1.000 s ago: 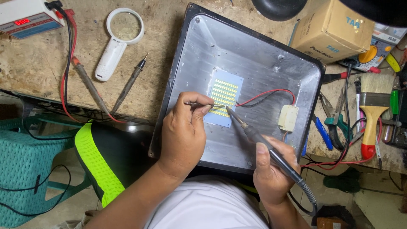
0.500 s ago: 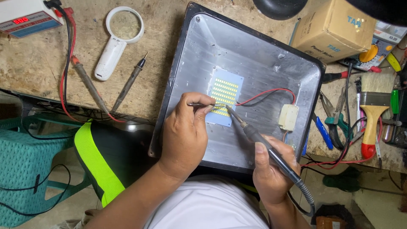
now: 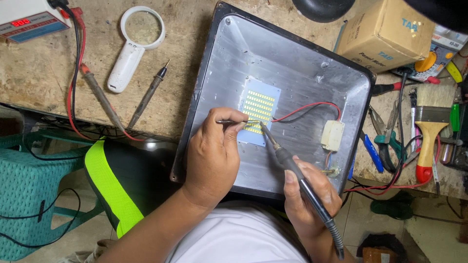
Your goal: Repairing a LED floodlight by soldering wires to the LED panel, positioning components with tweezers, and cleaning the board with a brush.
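Note:
A square metal lamp housing [image 3: 312,58] lies on the workbench with a small board of yellow diodes [image 3: 260,109] in its middle. My left hand [image 3: 212,156] pinches thin tweezers [image 3: 233,122] whose tips rest at the board's lower edge. My right hand [image 3: 309,199] holds a black soldering iron [image 3: 292,168] like a pen, its tip touching the same lower edge of the board beside the tweezers. Red and black wires [image 3: 312,107] run from the board to a white connector block [image 3: 333,135].
Two test probes [image 3: 146,95] and a white magnifying glass [image 3: 131,48] lie left of the housing, near a power supply [image 3: 27,19]. A cardboard box [image 3: 385,34], paintbrush [image 3: 429,126], pliers and screwdrivers crowd the right. A teal stool [image 3: 29,195] stands below left.
Both hands stay at the board's lower edge; the soldering iron tip and tweezers have shifted only slightly.

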